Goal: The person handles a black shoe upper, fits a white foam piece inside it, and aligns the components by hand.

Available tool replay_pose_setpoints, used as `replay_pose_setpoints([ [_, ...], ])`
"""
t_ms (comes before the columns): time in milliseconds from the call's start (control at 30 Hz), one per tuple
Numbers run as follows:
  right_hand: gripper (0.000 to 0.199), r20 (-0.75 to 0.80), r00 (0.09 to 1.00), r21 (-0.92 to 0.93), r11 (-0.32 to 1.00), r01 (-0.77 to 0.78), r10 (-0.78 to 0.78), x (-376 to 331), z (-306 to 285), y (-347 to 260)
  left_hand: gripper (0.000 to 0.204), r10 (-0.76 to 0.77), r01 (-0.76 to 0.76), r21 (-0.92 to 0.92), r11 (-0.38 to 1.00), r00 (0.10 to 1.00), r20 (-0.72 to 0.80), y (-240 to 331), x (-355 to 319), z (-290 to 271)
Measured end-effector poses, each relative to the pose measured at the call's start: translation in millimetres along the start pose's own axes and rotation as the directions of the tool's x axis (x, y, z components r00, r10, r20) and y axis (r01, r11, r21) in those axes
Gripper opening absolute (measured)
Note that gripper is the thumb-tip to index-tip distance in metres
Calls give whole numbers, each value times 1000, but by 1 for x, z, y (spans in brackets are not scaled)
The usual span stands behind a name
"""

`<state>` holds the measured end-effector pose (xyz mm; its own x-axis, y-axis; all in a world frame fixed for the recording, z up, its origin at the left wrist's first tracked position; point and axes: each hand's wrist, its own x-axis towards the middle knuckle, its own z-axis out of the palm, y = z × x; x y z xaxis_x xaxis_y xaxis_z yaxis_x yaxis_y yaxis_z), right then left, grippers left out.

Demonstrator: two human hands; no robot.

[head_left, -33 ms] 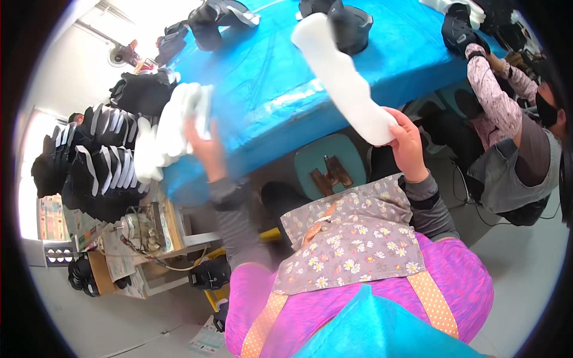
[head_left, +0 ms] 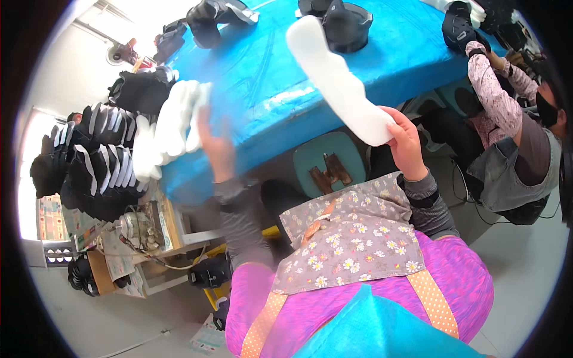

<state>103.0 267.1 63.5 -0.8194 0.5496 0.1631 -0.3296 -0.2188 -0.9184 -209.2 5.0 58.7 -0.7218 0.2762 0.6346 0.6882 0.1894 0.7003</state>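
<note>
My right hand (head_left: pixel 404 140) grips the near end of a long white pad (head_left: pixel 334 77) with one wavy edge. Its far end is raised over the blue-covered table (head_left: pixel 268 65), in front of a black curved piece (head_left: pixel 348 28). Over the table's left near side is my left hand (head_left: pixel 216 146), smeared by motion, so its fingers cannot be read. Just left of that hand lies a pile of similar white pads (head_left: pixel 173 122).
Black pieces with white edges (head_left: pixel 107 164) are stacked left of the table. A teal stool (head_left: pixel 329 158) stands under the near edge with brown items on it. At the right, a co-worker's hands hold a black piece (head_left: pixel 457 28). Cables lie on the floor.
My left hand has moved slightly right, away from the pile of white pads. The held pad's far end has shifted a little left.
</note>
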Motion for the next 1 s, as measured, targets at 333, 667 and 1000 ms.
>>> replay_pose_setpoints([
  [333,34,161,919,-35,932,-360,361,1,9,10,59,-190,423,-871,251,904,384,86,-31,50],
  [667,32,-136,989,146,989,-31,51,1,27,4,63,163,-142,-341,929,986,34,124,-72,66],
  [1000,51,147,987,-24,997,75,-70,-13,66,-12,35,530,-489,-316,813,846,54,133,-88,83],
])
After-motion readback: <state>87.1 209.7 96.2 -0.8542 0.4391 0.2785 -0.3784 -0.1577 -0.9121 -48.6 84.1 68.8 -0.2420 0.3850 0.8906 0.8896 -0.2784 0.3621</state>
